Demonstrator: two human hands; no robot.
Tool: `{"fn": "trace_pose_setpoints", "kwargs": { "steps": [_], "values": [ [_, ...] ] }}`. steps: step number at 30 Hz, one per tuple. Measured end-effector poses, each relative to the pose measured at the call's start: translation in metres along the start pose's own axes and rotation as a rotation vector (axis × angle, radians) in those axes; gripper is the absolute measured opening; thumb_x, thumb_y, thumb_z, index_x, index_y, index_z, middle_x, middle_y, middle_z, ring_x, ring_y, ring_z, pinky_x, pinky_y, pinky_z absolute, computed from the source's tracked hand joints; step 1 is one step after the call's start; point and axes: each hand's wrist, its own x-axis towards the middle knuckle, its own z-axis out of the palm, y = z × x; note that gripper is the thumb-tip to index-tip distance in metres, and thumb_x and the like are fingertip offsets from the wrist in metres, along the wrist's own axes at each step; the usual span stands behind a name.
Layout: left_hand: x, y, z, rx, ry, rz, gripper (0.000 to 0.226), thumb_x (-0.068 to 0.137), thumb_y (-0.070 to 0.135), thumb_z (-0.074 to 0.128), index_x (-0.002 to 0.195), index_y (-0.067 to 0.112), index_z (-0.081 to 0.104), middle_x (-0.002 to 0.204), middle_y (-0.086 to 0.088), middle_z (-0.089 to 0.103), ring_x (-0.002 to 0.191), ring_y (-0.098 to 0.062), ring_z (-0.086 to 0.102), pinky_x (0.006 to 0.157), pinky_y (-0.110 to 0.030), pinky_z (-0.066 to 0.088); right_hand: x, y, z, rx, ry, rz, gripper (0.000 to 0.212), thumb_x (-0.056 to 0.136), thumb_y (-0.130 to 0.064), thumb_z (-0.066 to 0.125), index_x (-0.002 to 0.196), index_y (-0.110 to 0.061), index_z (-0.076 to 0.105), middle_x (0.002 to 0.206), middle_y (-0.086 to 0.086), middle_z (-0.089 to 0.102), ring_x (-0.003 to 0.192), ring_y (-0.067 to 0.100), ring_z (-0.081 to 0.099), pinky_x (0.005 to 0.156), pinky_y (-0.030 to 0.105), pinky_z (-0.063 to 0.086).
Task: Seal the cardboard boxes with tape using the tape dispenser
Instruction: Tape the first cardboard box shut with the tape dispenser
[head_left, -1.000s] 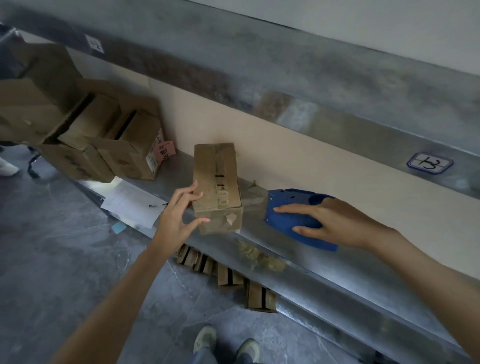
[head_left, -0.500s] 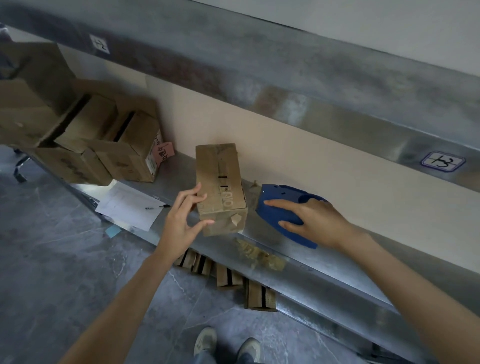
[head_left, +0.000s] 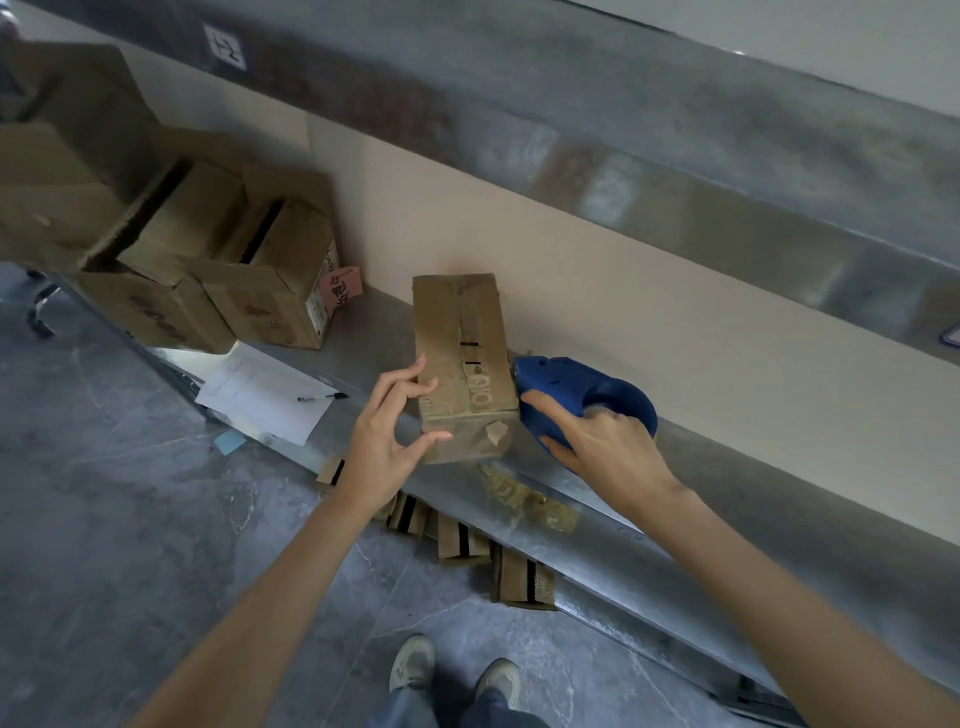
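A small brown cardboard box (head_left: 462, 358) lies lengthwise on the metal shelf (head_left: 597, 499), with a strip of tape along its top. My left hand (head_left: 387, 436) is at its near left corner, fingers spread, thumb on the front face and fingertips touching the left edge. A blue tape dispenser (head_left: 576, 395) sits right against the box's right side. My right hand (head_left: 602, 441) wraps over the dispenser's near side, index finger stretched along it toward the box.
Larger open cardboard boxes (head_left: 228, 270) stand at the shelf's left end, with a sheet of paper (head_left: 265, 395) and a pen (head_left: 322, 397) between them and the small box. Flattened cartons (head_left: 462, 540) lie under the shelf. A crumpled tape scrap (head_left: 524, 499) lies on the shelf lip. My shoes (head_left: 457, 670) are below.
My right hand has slid the blue dispenser leftward until it meets the box's right side. My left hand has stayed at the box's left corner. The view has shifted slightly.
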Motion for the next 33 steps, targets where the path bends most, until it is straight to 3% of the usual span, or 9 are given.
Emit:
{"fn": "trace_pose_setpoints", "kwargs": {
  "steps": [3,6,10,14,18,22,26,31,33],
  "values": [
    [-0.001,0.002,-0.001,0.029,-0.001,0.018,0.053,0.078,0.027,0.08,0.124,0.01,0.059,0.143,0.005,0.046,0.137,-0.007,0.045,0.113,-0.03,0.039,0.007,0.002,0.009,-0.005,-0.078,0.053,0.062,0.086,-0.025,0.074,0.139,-0.026,0.042,0.052,0.002,0.035,0.037,0.022,0.031,0.032,0.023,0.02],
    [-0.001,0.003,-0.002,0.053,0.005,0.034,0.054,0.078,0.028,0.08,0.124,0.009,0.059,0.143,0.003,0.047,0.135,-0.005,0.045,0.112,-0.026,0.04,0.015,0.009,0.021,0.119,-0.223,0.172,0.054,0.102,-0.038,0.048,0.15,-0.034,0.026,0.08,0.006,0.063,0.059,0.024,0.057,0.046,0.032,0.04],
    [0.0,0.003,0.0,0.046,0.019,0.034,0.054,0.078,0.028,0.079,0.125,0.01,0.059,0.144,0.003,0.046,0.135,-0.005,0.046,0.111,-0.035,0.043,0.015,0.028,0.039,0.442,-0.203,0.37,0.052,0.099,-0.041,0.054,0.144,-0.039,0.029,0.083,0.0,0.062,0.055,0.014,0.051,0.048,0.03,0.035],
    [-0.001,0.002,0.001,0.028,0.025,0.025,0.054,0.079,0.031,0.078,0.126,0.012,0.058,0.145,0.005,0.046,0.136,-0.007,0.046,0.108,-0.044,0.046,0.012,0.043,0.059,0.555,-0.195,0.469,0.053,0.097,-0.035,0.056,0.143,-0.041,0.031,0.11,0.005,0.065,0.06,0.014,0.053,0.052,0.024,0.034],
    [-0.002,0.002,0.002,0.027,0.032,0.017,0.054,0.079,0.031,0.078,0.126,0.011,0.059,0.143,0.003,0.047,0.137,-0.004,0.043,0.107,-0.047,0.047,0.02,0.045,0.065,0.6,-0.153,0.454,0.054,0.098,-0.032,0.056,0.145,-0.038,0.031,0.079,-0.001,0.063,0.048,0.013,0.05,0.048,0.027,0.037],
    [-0.001,0.002,0.002,0.015,0.029,0.019,0.055,0.079,0.031,0.078,0.126,0.01,0.059,0.144,0.002,0.046,0.138,-0.007,0.044,0.107,-0.05,0.047,0.02,0.042,0.075,0.606,-0.15,0.429,0.055,0.098,-0.031,0.057,0.146,-0.037,0.031,0.058,0.004,0.055,0.042,0.021,0.049,0.049,0.042,0.047],
    [-0.001,0.002,0.002,0.021,0.029,0.019,0.055,0.079,0.033,0.077,0.125,0.011,0.059,0.144,0.004,0.046,0.137,-0.007,0.045,0.107,-0.049,0.047,0.017,0.044,0.085,0.61,-0.16,0.425,0.061,0.096,-0.031,0.058,0.147,-0.042,0.026,0.06,0.011,0.061,0.043,0.025,0.053,0.048,0.044,0.047],
    [-0.001,0.002,0.001,0.022,0.018,0.018,0.055,0.079,0.035,0.077,0.125,0.011,0.058,0.145,0.004,0.046,0.137,-0.009,0.046,0.106,-0.05,0.048,0.019,0.045,0.081,0.527,-0.209,0.4,0.067,0.096,-0.031,0.057,0.152,-0.039,0.02,0.052,0.0,0.052,0.043,0.018,0.052,0.044,0.035,0.043],
    [-0.001,0.003,0.0,0.028,0.014,0.016,0.055,0.08,0.035,0.077,0.125,0.01,0.058,0.145,0.005,0.046,0.137,-0.01,0.046,0.106,-0.049,0.048,0.02,0.046,0.078,0.47,-0.234,0.38,0.069,0.096,-0.038,0.056,0.152,-0.043,0.016,0.055,0.0,0.054,0.047,0.017,0.054,0.05,0.037,0.05]
  ]
}}
